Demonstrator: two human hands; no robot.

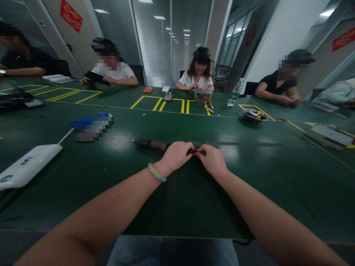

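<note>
L hand [176, 154] & R hand [215, 160] bare, forearms [116, 197] too. L wrist w/ 1 smooth, rigid bangle [156, 174], rounded profile, pale grn-grey w/ yellowish tint in pt. Legs: faded blue denim-type trousers [138, 252], partly shadowed.

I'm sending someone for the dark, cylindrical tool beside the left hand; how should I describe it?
On the green tabletop, find the wearer's left hand and the pale, rounded bracelet on that arm. Directly left of that hand lies the dark, cylindrical tool. Its narrow, greyish tip, pointing left, sets it apart from the white, box-shaped device.
</note>
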